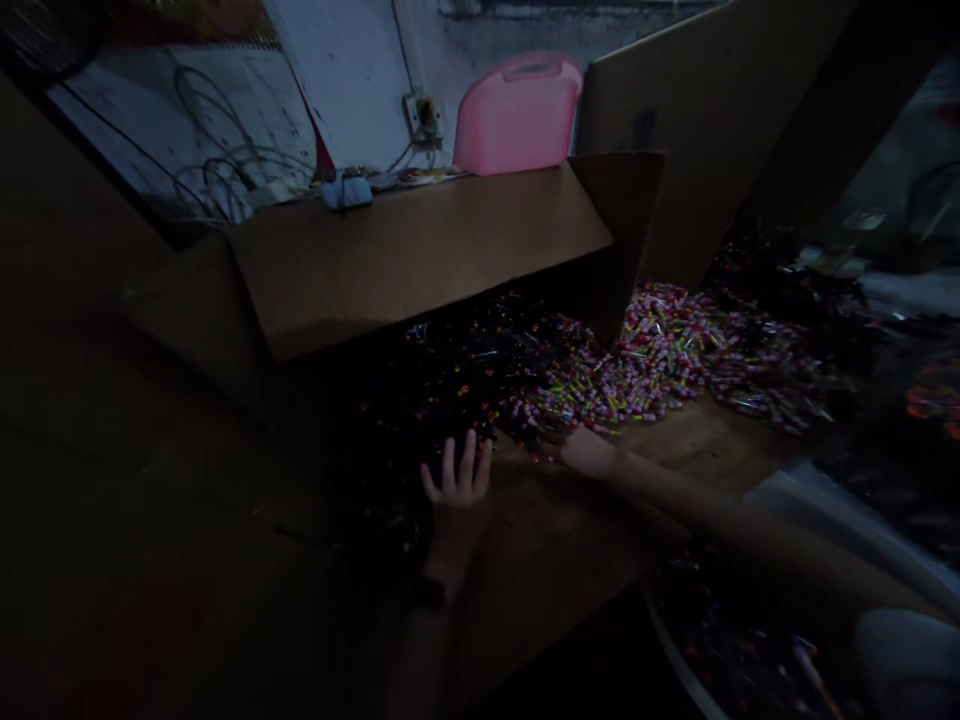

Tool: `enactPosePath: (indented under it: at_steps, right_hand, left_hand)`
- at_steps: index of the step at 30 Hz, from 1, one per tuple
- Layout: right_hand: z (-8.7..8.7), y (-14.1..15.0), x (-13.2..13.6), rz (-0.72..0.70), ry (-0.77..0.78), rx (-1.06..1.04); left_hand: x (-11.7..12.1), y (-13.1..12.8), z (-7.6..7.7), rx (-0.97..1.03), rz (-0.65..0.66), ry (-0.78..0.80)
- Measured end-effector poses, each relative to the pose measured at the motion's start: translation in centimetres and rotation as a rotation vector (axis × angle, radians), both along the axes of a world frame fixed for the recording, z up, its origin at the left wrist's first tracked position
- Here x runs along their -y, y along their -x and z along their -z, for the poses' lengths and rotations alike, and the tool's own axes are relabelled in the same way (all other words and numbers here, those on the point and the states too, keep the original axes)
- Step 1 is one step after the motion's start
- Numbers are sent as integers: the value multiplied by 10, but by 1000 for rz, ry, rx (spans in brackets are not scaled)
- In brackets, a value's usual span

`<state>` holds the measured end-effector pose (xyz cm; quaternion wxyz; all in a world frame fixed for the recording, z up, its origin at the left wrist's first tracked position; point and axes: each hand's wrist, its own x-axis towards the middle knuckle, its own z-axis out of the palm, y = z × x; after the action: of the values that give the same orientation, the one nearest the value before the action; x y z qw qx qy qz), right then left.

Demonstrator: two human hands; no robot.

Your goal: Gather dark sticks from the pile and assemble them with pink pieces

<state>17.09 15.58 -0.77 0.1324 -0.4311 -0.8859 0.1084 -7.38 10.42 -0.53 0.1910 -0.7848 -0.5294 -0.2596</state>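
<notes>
counting the middle of the view as the clock centre: nearest was one wooden table, from 6 round to 4. the left hand was at 6, fingers spread wide, nothing visibly in it. the right hand was at 4, right by the near edge of the pile of small colourful pieces; its fingers got lost in shadow, so i couldn't tell if it gripped any. imo low, loose fingers and short slow strokes would've worked best, since bits like that probably scattered easily. the pile lay around 3, way too many pieces to count. so two hands, one pile. further back: one cardboard box at 11, one pink case at 12, one wall socket between those hours.
</notes>
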Motion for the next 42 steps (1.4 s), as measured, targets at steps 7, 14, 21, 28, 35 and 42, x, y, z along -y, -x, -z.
enactPosePath:
  at_steps: [7, 14, 21, 28, 35, 42]
  right_hand:
    - [-1, -7, -5, 12, -99, 28]
    - [-33, -24, 10, 181, -172, -192]
    - [-37, -57, 12, 460, -130, -432]
    - [-3, -21, 11, 418, 26, -364]
    - [16, 12, 10, 433, 33, -74]
    - [8, 14, -8, 469, -19, 95]
  left_hand:
    - [89, -79, 52, 165, 107, 416]
    - [107, -161, 41, 168, 312, 466]
    - [40, -151, 36, 218, 153, 452]
    - [-17, -89, 51, 198, 78, 266]
    - [-23, -76, 49, 154, 225, 284]
    - [-1, -84, 43, 129, 333, 322]
